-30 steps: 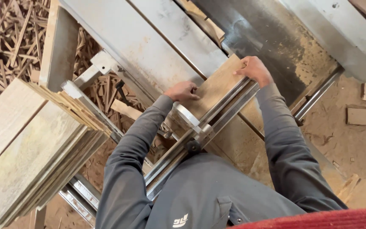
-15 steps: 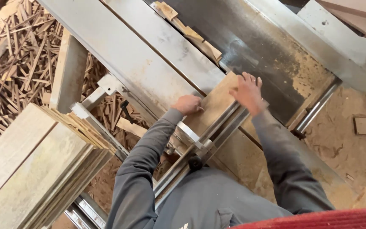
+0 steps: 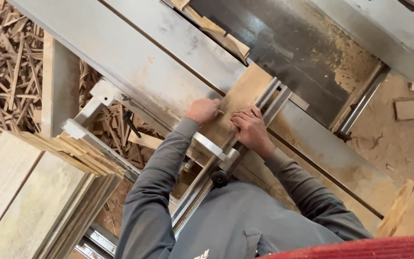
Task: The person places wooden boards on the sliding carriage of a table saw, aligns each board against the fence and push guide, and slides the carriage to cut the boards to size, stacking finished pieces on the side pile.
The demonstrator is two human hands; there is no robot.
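Observation:
A flat wooden board [image 3: 246,88] lies on the grey saw table [image 3: 135,57], pushed against a metal cross fence [image 3: 270,101]. My left hand [image 3: 203,111] rests curled on the board's near left edge. Beside it, my right hand [image 3: 248,127] presses on the board and the fence rail, fingers pointing toward the left hand. The two hands are almost touching. Grey sleeves cover both arms.
A stack of thin boards [image 3: 39,192] sits at the lower left. Scrap strips [image 3: 1,62] litter the floor at the upper left. Offcuts [image 3: 216,31] lie along the table's dark, sawdust-covered part [image 3: 303,52]. Wood blocks [image 3: 409,109] lie on the dusty floor at right.
My right hand has slid back from the board's far end to beside my left hand. The board, fence and hands have travelled along the table, and the view has shifted.

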